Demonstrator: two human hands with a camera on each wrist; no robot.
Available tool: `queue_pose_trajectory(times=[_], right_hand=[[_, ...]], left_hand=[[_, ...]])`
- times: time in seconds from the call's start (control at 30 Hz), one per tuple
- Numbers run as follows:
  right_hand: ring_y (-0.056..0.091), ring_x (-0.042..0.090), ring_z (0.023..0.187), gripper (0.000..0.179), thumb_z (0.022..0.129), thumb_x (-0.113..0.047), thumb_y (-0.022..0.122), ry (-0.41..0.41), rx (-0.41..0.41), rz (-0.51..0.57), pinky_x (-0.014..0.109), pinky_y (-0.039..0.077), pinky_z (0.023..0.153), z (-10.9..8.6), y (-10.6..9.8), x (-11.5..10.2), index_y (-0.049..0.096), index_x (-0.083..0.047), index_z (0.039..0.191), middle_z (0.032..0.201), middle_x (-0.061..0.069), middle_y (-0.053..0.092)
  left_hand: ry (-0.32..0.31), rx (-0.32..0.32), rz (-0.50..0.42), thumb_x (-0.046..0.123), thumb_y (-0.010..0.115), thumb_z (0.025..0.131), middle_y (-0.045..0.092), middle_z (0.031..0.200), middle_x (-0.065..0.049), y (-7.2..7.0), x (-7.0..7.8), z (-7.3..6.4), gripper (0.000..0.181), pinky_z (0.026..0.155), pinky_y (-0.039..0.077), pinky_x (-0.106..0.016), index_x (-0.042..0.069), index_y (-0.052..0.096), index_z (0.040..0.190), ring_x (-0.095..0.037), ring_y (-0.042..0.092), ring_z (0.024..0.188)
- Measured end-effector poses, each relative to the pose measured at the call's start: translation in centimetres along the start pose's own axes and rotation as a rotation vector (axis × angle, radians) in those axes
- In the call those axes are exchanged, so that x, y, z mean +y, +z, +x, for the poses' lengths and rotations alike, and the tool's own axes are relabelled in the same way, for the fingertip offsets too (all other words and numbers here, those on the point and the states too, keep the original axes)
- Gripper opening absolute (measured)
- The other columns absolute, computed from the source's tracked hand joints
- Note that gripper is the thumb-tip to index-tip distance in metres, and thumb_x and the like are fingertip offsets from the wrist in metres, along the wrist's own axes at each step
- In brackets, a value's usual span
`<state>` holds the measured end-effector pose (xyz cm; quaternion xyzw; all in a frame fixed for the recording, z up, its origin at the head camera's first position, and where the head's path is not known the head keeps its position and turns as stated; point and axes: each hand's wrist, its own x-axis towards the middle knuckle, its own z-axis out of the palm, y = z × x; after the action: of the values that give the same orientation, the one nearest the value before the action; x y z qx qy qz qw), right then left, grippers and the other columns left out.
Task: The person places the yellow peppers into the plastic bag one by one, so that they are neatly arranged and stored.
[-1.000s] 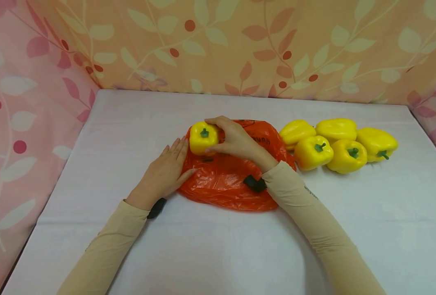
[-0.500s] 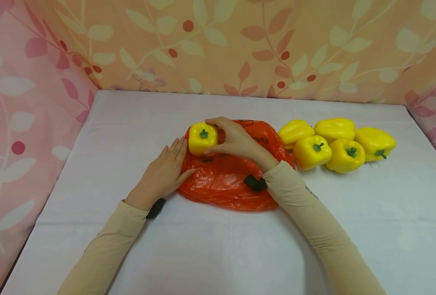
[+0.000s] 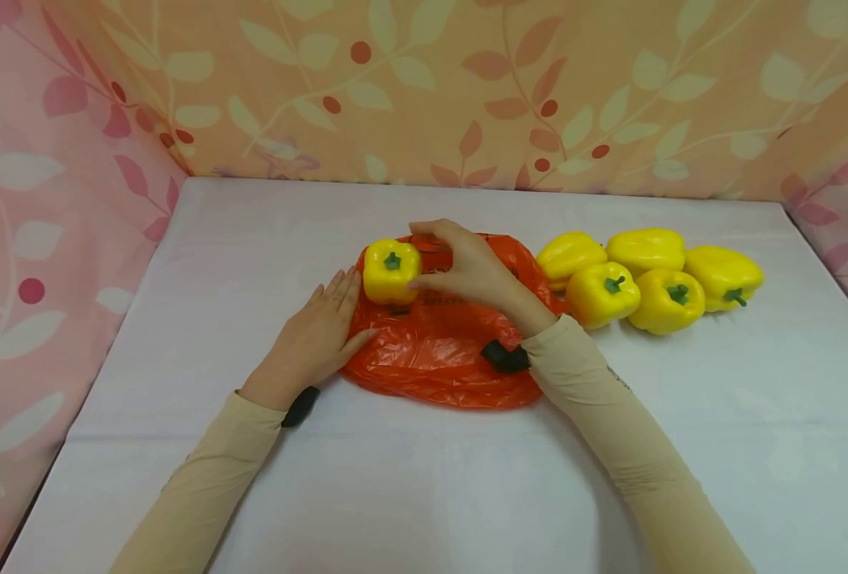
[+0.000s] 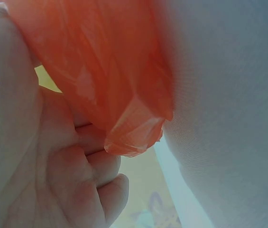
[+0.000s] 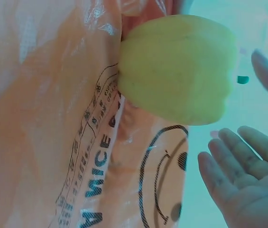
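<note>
Through the head camera I'm seeing one yellow pepper (image 3: 392, 279) standing stem-up on the far left part of a red plastic bag (image 3: 431, 343), while five more yellow peppers (image 3: 649, 281) are lying grouped just beside the bag's right end. I'm judging one pepper placed so far; the other five are lying off the bag with neither hand on them. Whether anything is sitting inside the bag, I can't tell. The left hand (image 3: 315, 339) is resting along the bag's left edge, fingers straight. The right hand (image 3: 476, 275) is curving beside the pepper, its thumb tip overlapping the pepper's edge from this angle, so I'm not trusting this view on contact. The hands are lying apart, the pepper between them.

Through the left wrist camera I'm looking at the palm against the bag, clasping nothing that I can make out. A small yellow patch (image 4: 47, 80) is showing between them, too little to identify.

The right wrist camera is showing what the head view isn't: a gap between the pepper and the spread thumb and fingers, which are holding nothing. It's also revealing a smiling-face print (image 5: 164, 178) on the bag.
</note>
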<state>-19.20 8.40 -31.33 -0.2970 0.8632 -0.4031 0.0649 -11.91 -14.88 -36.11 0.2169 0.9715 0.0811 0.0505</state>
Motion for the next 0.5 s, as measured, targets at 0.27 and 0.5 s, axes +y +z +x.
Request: queue_pose_trajectory(times=[0.27, 0.5], right_hand=[[0.047, 0.023, 0.124, 0.063, 0.08, -0.022, 0.077, 0.039, 0.091, 0.069, 0.043, 0.039, 0.102, -2.2, -1.4, -0.2, 0.051, -0.005, 0.134, 0.135, 0.006, 0.052], [0.053, 0.029, 0.117, 0.056, 0.079, -0.009, 0.076, -0.01, 0.204, 0.115, 0.043, 0.044, 0.098, -4.2, -2.9, -0.5, 0.054, -0.001, 0.129, 0.129, 0.011, 0.056]], left_hand=[[0.003, 0.008, -0.006, 0.04, 0.05, 0.096, 0.014, 0.153, -0.024, 0.0, 0.0, 0.0, 0.079, 0.112, 0.016, -0.05, -0.01, 0.015, 0.146, -0.036, 0.012, 0.141], [0.006, 0.013, -0.003, 0.041, 0.05, 0.096, 0.014, 0.153, -0.024, 0.0, 0.0, -0.1, 0.079, 0.112, 0.016, -0.05, -0.01, 0.016, 0.146, -0.036, 0.012, 0.141]])
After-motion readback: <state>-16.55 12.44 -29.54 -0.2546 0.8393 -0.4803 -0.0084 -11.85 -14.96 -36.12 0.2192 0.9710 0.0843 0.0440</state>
